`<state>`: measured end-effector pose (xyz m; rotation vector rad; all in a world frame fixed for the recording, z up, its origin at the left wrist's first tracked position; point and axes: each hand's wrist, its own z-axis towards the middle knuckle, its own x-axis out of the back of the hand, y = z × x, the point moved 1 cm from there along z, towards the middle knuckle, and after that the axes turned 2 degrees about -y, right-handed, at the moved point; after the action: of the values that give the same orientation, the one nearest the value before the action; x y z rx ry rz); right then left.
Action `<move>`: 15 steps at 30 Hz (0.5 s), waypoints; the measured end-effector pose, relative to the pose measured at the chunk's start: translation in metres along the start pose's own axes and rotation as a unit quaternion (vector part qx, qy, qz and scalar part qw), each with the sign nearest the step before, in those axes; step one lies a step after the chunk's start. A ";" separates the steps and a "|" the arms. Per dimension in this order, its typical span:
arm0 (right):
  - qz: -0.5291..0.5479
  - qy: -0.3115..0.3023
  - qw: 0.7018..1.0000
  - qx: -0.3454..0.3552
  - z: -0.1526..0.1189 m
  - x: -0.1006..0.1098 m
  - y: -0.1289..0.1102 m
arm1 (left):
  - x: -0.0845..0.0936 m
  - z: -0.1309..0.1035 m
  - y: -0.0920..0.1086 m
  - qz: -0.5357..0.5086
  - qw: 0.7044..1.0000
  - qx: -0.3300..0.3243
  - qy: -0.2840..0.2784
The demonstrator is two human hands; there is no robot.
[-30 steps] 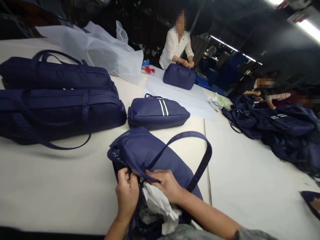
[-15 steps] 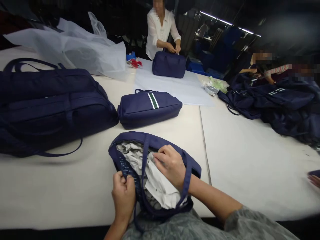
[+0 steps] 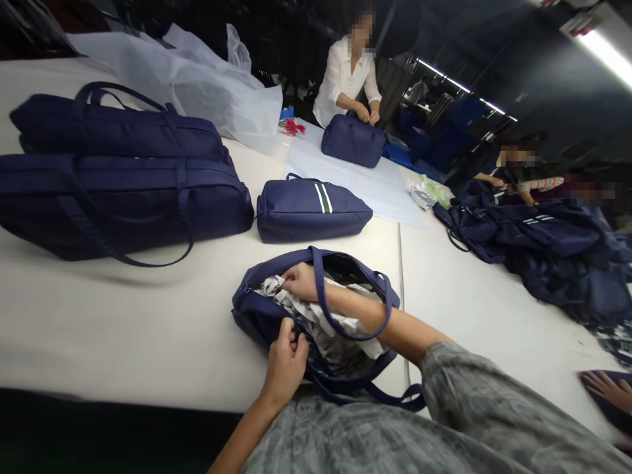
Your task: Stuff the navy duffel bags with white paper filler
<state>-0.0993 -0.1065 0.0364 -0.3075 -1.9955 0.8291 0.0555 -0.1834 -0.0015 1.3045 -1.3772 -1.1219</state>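
An open navy bag (image 3: 266,322) lies at the table's near edge, with crumpled whitish paper (image 3: 340,336) inside. My left hand (image 3: 289,355) is closed on the near rim of the bag's opening. My right hand (image 3: 300,282) reaches under one strap into the opening, its fingers pinched on the paper near the bag's left end. The forearm passes beneath the strap (image 3: 320,289). Just beyond stands a smaller-looking navy bag (image 3: 311,220) with a green and white stripe.
Large navy bags (image 3: 212,191) stand left, before translucent sheeting (image 3: 222,99). Across the table (image 3: 459,329), a person in white (image 3: 345,79) handles another navy bag (image 3: 353,141). Piled navy bags (image 3: 533,230) lie right, people behind them. Another person's hand (image 3: 609,388) is at the right edge.
My right hand has moved left and deeper under the strap, to the paper at the bag's left end. My left hand still grips the rim. The view has shifted and tilted.
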 end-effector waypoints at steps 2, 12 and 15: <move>0.136 -0.006 0.991 -0.004 -0.003 0.002 0.003 | 0.005 -0.003 0.001 -0.004 1.000 0.000 0.016; -0.334 -0.048 0.924 0.178 -0.027 -0.041 -0.004 | 0.022 -0.032 0.013 -0.018 0.999 0.045 -0.008; -0.385 0.000 0.908 0.162 -0.043 -0.045 -0.005 | 0.016 -0.039 0.018 0.033 0.999 0.037 -0.009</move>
<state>-0.0385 -0.1146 0.0247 0.6426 -1.7147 0.6109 0.0901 -0.1998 0.0232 1.2938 -1.4771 -1.0490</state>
